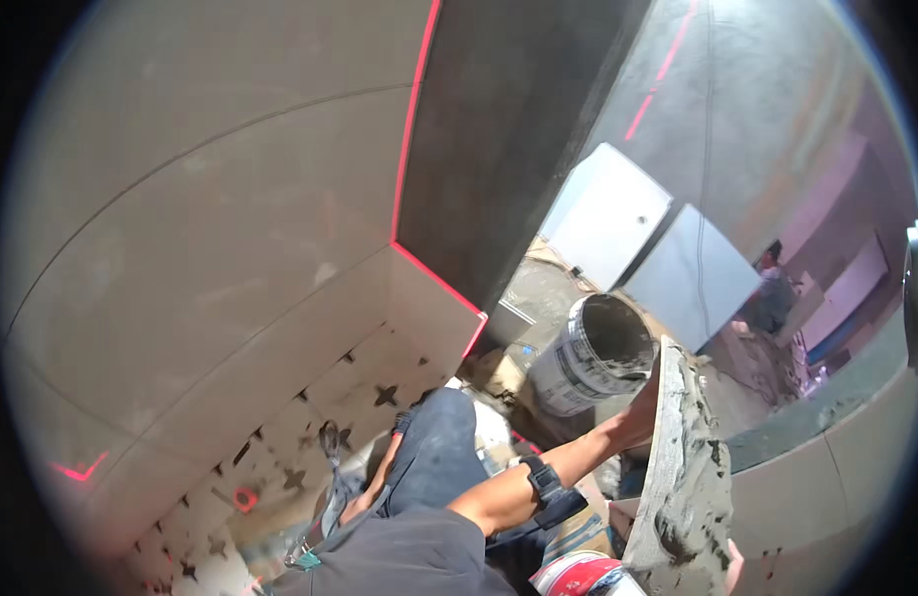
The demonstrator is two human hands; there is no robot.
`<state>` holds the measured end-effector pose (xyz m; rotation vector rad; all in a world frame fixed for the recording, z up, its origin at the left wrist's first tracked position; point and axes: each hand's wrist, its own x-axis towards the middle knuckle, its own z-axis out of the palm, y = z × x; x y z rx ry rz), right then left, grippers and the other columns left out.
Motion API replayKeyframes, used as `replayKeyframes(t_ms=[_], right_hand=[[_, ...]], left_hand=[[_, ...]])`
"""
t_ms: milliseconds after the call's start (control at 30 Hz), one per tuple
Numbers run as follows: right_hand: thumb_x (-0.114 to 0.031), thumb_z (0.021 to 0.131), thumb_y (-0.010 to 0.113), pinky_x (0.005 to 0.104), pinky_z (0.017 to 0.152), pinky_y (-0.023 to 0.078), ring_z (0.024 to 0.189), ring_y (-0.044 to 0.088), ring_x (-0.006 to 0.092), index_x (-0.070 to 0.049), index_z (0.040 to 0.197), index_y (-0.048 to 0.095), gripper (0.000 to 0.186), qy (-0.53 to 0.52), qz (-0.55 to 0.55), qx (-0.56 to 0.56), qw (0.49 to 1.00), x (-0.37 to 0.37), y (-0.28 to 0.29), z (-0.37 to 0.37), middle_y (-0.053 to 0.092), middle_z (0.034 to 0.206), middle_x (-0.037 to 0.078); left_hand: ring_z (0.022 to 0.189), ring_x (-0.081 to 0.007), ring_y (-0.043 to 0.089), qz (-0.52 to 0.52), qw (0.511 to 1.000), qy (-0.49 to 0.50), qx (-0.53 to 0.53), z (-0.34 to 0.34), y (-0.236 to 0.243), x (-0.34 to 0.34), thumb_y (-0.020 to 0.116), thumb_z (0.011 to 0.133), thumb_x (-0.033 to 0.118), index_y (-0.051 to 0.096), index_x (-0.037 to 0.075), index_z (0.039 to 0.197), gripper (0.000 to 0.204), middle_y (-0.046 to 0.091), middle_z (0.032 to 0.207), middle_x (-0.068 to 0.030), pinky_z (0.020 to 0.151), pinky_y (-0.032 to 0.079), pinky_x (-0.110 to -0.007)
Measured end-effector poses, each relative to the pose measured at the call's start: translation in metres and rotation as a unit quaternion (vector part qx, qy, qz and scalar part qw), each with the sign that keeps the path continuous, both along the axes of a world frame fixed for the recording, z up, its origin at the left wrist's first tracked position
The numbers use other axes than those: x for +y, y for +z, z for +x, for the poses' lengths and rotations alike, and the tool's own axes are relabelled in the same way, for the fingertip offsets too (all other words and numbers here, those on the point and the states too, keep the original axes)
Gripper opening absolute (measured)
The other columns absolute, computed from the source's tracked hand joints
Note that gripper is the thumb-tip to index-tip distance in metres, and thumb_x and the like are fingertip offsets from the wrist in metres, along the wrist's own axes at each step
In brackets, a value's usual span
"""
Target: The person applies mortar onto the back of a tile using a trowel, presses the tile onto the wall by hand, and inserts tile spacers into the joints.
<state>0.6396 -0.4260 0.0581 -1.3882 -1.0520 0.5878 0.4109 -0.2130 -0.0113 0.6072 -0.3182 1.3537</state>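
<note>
A tile (685, 487) stands on edge at the lower right, its visible face spread with wet grey mortar. My left arm, with a dark watch (545, 479) on it, reaches across to the tile's far left edge. There my left hand (639, 412) grips it, with the fingers hidden behind the tile. Only a few fingertips of my right hand (735, 568) show, closed round the tile's lower right edge. Just beyond my left hand, a tilted white bucket (568, 372) has grey residue inside. A red and white bucket (583, 576) sits below the tile.
Large tiles (211, 199) cover the wall at left, beside a dark panel (498, 129). Red laser lines (409, 129) mark their corner. Black crosses (386, 395) dot the lower surface. Two white boards (608, 214) lie beyond the bucket. Another person (772, 293) is far right.
</note>
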Motion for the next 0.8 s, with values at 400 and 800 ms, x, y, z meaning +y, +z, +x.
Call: replayKeyframes(t_ms=[400,800], right_hand=[[-0.031,0.105,0.051,0.0336,0.082,0.054,0.101,0.07,0.0273,0.006,0.125,0.059,0.043,0.112,0.034,-0.009,0.993,0.043,-0.023,-0.129,0.07,0.114,0.019],[-0.029,0.104,0.056,0.0372,0.063,0.05,0.07,0.063,0.0246,0.005,0.101,0.068,0.037,-0.161,0.27,-0.276,0.908,0.166,-0.012,-0.311,0.067,0.083,0.014]], left_hand=[[0.12,-0.0239,0.058,-0.194,0.977,0.09,0.006,-0.121,-0.093,0.037,0.074,0.089,0.007,-0.005,0.03,0.164,0.112,0.047,0.143,-0.0082,0.098,0.054,-0.049],[0.134,-0.0269,0.041,-0.336,0.863,0.319,0.203,-0.338,-0.022,0.002,0.075,0.091,0.055,0.022,0.017,0.152,0.09,0.039,0.15,-0.0079,0.107,0.037,-0.059]])
